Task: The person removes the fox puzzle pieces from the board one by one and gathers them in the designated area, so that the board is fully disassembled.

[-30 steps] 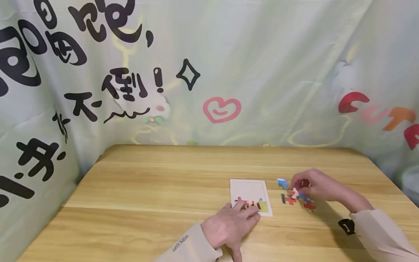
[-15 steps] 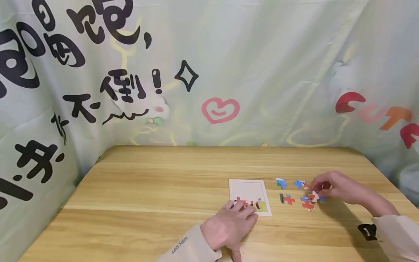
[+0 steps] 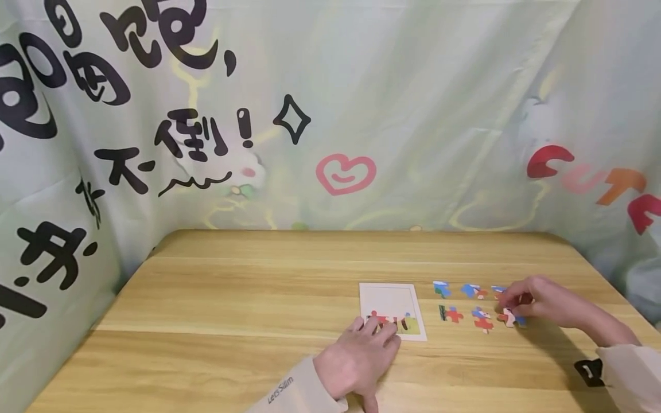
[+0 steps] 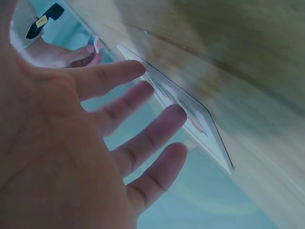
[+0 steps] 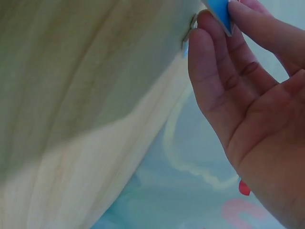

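Observation:
A white puzzle board (image 3: 389, 298) lies on the wooden table (image 3: 248, 287), with a strip of fitted pieces (image 3: 395, 321) along its near edge. My left hand (image 3: 376, 331) rests flat on that near edge, fingers straight; the left wrist view shows the fingers (image 4: 143, 109) spread beside the board (image 4: 209, 129). To the right, several loose pieces (image 3: 467, 304) lie apart in two rows. My right hand (image 3: 513, 307) is at their right end, fingertips pinching a blue and red puzzle piece (image 3: 509, 317). The right wrist view shows that blue piece (image 5: 220, 13) between thumb and finger.
A printed green cloth backdrop (image 3: 361, 115) closes off the table's back and both sides. The table's right edge (image 3: 627, 295) is close to my right hand. A black wrist device (image 3: 588, 371) sits on my right sleeve.
My right hand has slid to the right along the table, and the loose pieces now lie spread out in rows. The left hand stays on the board.

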{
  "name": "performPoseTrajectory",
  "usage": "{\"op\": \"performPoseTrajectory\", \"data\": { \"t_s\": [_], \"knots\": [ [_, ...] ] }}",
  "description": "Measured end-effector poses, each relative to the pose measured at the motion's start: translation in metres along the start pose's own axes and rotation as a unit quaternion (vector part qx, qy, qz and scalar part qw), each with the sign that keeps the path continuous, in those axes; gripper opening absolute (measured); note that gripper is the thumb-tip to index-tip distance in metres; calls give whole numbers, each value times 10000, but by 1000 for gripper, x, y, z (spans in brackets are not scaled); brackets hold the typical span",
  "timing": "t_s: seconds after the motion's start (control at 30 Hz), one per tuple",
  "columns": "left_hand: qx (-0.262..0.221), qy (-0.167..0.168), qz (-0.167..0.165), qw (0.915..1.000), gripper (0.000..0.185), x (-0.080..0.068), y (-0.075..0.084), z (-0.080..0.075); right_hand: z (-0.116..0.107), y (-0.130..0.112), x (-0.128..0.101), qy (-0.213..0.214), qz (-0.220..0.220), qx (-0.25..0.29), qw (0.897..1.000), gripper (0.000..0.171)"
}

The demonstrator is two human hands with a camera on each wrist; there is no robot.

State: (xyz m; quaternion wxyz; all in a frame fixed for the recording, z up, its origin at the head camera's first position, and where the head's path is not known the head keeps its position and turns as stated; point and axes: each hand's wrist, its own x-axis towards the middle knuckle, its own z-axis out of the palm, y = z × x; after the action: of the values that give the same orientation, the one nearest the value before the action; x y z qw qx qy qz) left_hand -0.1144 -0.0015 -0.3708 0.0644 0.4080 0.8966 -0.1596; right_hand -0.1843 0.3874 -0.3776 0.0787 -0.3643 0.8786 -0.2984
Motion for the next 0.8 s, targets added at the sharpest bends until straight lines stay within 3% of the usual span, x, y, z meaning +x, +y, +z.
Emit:
{"op": "performPoseTrajectory", "data": {
  "t_s": [0.23,0.5,0.8],
  "knots": [
    [124,-41,-7,9999,117,-4,-1,0,3,3,0,63,-121,-41,9999,26],
    [90,-63,61,9999,109,-10,6,4,8,1,-4,70,87,-63,9999,23],
    [112,495,371,9980,77,-19,4,8,6,1,-7,67,355,-257,9990,19]
  ]
}}
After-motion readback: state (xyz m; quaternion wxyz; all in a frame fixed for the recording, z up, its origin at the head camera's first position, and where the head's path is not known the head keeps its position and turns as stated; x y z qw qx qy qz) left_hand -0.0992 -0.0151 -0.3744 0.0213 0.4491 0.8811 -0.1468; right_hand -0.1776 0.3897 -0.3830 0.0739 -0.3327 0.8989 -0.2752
